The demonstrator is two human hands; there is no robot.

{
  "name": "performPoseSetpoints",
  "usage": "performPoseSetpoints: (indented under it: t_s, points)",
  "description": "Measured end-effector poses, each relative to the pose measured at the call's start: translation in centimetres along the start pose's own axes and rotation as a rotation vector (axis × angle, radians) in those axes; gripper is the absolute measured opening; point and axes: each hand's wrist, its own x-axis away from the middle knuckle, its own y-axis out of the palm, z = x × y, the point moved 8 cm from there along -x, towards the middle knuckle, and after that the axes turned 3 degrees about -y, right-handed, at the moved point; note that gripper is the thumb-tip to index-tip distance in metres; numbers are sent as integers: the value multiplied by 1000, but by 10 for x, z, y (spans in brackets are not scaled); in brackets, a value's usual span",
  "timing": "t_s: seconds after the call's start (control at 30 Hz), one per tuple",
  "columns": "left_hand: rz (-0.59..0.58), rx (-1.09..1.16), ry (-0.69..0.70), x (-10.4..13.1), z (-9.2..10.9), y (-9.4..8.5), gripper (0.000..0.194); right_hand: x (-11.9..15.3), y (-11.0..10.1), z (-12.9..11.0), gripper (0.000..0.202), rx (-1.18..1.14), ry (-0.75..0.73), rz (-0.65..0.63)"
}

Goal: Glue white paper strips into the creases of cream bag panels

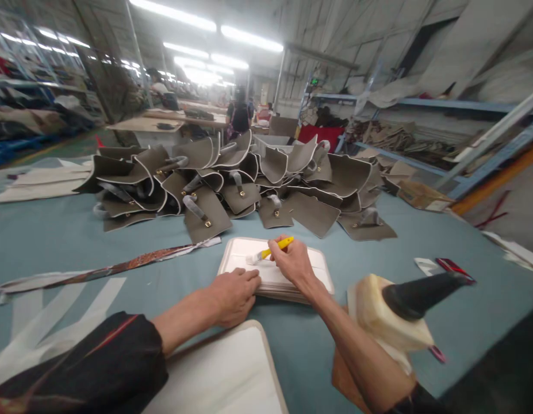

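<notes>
My right hand (293,263) is closed round the yellow handle of a paintbrush (266,252). The pale bristles rest on the top panel of a stack of white, rounded panels (320,263) with beige edges. At the stack's near left corner lies my left hand (234,296), palm down, fingers stretched over the edge, with nothing visible in it. Nearer to me, partly under the left forearm, is a larger white panel (229,374). Beside my right forearm, a cream container (369,305) with a black cone-shaped nozzle (421,293) leans over.
Grey-brown bag pieces (313,210) with wrapped handles are heaped across the back of the blue-green table (171,253). A patterned strip (132,261) and white strips (68,322) lie on the left. A red-and-black item (453,267) sits at the right. Shelves and people are farther back.
</notes>
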Motion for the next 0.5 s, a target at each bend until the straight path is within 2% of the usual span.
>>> performPoseSetpoints:
  t_s: [0.27, 0.5]
  points:
    - [0, -13, 1, -5, -5, -3, 53, 7, -91, 39, 27, 143, 63, 55]
    - [-1, -40, -13, -10, -17, 2, 57, 23, -149, 61, 26, 315, 95, 111]
